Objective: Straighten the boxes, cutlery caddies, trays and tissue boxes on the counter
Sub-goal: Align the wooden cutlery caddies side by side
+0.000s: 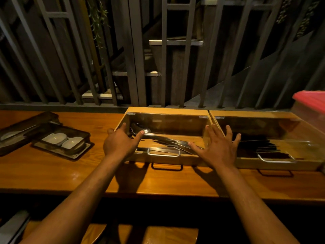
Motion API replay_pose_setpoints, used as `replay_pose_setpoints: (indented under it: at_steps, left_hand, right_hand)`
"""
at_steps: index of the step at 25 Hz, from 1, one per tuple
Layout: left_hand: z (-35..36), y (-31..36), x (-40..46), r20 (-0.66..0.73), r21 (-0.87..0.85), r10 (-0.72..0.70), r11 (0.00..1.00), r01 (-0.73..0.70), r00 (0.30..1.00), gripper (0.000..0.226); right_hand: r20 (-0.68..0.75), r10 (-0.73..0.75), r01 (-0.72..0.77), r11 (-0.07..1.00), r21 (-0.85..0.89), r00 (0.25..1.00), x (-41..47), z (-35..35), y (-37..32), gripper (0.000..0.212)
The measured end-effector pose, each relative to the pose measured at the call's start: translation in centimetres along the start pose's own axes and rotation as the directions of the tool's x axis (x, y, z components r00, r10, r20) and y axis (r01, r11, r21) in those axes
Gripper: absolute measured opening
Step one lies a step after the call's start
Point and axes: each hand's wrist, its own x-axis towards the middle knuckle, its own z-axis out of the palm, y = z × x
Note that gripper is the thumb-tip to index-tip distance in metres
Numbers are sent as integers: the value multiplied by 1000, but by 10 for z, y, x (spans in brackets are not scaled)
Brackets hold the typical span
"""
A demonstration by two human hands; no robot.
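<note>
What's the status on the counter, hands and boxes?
Both hands open: left hand and right hand at either end of the left wooden box. Second wooden box sits alongside. Dark trays lie askew at left.

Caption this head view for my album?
Both hands, left and right, brace a lidded cutlery box on the counter.

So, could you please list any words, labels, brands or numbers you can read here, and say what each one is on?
None: no legible text shows anywhere.
The two wooden cutlery boxes, the dark trays, the white dishes and the red-lidded container show no print or labels.
</note>
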Motion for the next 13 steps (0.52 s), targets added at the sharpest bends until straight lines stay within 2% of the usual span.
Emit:
replay_pose_setpoints:
  at_steps: [5,13]
  left_hand:
    - [1,6,-6,-4,33,15,999,-15,1000,94]
    - [-4,14,-26,38,3,11,1000,-11,999,84]
  right_hand:
    - [-50,-21,22,999,30,999,-4,1,2,97]
    - [-7,-76,76,996,-43,997,-8,0,6,100]
